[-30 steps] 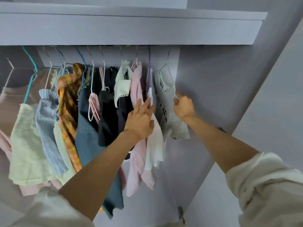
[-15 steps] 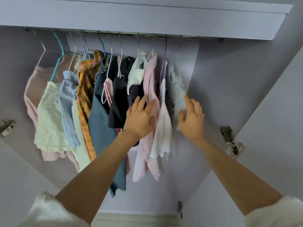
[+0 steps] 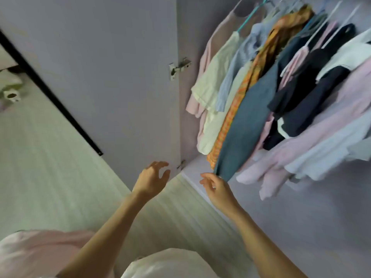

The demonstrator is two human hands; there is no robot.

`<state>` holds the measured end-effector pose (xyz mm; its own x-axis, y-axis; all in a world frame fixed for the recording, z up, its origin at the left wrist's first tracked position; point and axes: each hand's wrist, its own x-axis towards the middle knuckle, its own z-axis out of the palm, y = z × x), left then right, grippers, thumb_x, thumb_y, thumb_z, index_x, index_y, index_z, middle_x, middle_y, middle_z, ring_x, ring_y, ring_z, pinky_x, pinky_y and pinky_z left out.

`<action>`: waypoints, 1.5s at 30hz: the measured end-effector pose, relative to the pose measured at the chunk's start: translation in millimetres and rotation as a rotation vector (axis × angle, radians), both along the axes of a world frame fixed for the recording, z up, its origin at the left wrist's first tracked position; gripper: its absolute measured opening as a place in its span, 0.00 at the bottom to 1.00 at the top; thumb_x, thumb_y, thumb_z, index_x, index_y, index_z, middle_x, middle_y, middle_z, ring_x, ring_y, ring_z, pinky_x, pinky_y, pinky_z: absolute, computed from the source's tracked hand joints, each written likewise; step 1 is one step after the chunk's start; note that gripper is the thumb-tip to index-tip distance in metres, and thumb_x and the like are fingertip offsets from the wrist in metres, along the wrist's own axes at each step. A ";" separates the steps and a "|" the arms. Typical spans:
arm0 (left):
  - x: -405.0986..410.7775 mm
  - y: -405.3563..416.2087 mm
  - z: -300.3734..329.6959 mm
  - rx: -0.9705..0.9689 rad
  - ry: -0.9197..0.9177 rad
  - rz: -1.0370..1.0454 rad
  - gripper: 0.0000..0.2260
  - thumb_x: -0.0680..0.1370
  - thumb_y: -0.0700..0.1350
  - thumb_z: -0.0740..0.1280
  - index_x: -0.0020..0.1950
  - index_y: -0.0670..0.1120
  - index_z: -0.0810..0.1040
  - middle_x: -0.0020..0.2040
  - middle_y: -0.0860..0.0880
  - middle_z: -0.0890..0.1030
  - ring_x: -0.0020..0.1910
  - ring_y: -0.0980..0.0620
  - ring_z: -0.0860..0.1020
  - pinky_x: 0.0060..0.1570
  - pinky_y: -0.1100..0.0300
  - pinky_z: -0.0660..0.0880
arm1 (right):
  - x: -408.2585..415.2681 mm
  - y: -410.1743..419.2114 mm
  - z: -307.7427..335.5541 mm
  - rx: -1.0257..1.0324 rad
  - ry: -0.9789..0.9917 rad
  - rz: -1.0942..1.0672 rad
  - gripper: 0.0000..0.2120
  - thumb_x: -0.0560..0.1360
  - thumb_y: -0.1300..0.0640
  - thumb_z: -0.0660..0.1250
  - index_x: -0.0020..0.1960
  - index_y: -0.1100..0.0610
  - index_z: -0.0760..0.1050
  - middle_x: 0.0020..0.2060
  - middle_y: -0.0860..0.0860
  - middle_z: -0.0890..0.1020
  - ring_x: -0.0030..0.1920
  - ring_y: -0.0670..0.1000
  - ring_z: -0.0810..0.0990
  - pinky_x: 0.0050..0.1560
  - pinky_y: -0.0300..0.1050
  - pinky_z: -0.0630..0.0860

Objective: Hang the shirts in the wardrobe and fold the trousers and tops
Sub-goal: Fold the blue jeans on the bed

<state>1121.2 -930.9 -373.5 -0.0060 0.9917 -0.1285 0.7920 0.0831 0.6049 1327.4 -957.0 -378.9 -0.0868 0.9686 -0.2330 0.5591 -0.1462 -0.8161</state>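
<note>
Several garments hang on hangers in the open wardrobe at the upper right, tilted in this view: a cream top (image 3: 212, 85), an orange plaid shirt (image 3: 241, 93), a grey-blue garment (image 3: 247, 125), dark tops (image 3: 305, 91) and a pink striped shirt (image 3: 313, 141). My left hand (image 3: 151, 178) hovers below the wardrobe door with fingers spread, holding nothing. My right hand (image 3: 217, 189) is just below the hem of the grey-blue garment, fingers loosely curled and empty. Neither hand touches the clothes.
The lilac wardrobe door (image 3: 104, 67) stands open on the left, with a metal hinge (image 3: 178, 68) at its edge. Pale striped flooring (image 3: 50, 167) lies below. The wardrobe's bottom ledge (image 3: 192, 177) runs between my hands. My pale sleeves fill the lower edge.
Both hands have let go of the hanging clothes and dropped down and away from them. The view has swung sharply down and left, toward the door and floor.
</note>
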 end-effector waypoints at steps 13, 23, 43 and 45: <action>-295.4 -195.6 -4.0 0.023 -0.083 0.873 0.13 0.78 0.42 0.63 0.62 0.42 0.76 0.59 0.44 0.79 0.59 0.46 0.76 0.59 0.59 0.70 | -353.4 -33.0 -24.4 -0.067 -0.140 0.886 0.13 0.79 0.58 0.56 0.61 0.57 0.74 0.57 0.53 0.80 0.55 0.51 0.78 0.49 0.37 0.69; -396.1 -376.2 6.3 0.103 -0.082 1.542 0.12 0.78 0.41 0.63 0.60 0.42 0.77 0.57 0.46 0.80 0.56 0.49 0.77 0.56 0.59 0.70 | -578.8 -163.2 -22.9 -0.086 -0.194 1.551 0.14 0.79 0.58 0.56 0.60 0.56 0.75 0.53 0.55 0.81 0.55 0.54 0.78 0.56 0.42 0.72; -647.9 -302.8 30.8 0.290 -0.070 2.256 0.14 0.79 0.42 0.61 0.63 0.43 0.74 0.62 0.46 0.77 0.58 0.50 0.76 0.57 0.61 0.71 | -968.0 -88.9 -21.1 -0.057 -0.069 2.060 0.12 0.77 0.67 0.56 0.54 0.63 0.76 0.39 0.53 0.79 0.42 0.54 0.77 0.48 0.47 0.73; -673.5 -300.7 34.6 0.278 -0.055 2.301 0.14 0.79 0.42 0.61 0.64 0.43 0.74 0.62 0.47 0.76 0.58 0.50 0.76 0.57 0.61 0.70 | -1005.1 -96.2 -13.9 -0.049 -0.066 2.108 0.12 0.77 0.67 0.55 0.54 0.64 0.76 0.39 0.54 0.79 0.42 0.55 0.77 0.46 0.46 0.73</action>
<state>447.7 -1231.6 -338.9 -0.7461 -0.6612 -0.0785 -0.4698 0.4391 0.7659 322.3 -1053.2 -392.9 -0.7709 -0.5635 -0.2969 -0.1102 0.5771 -0.8092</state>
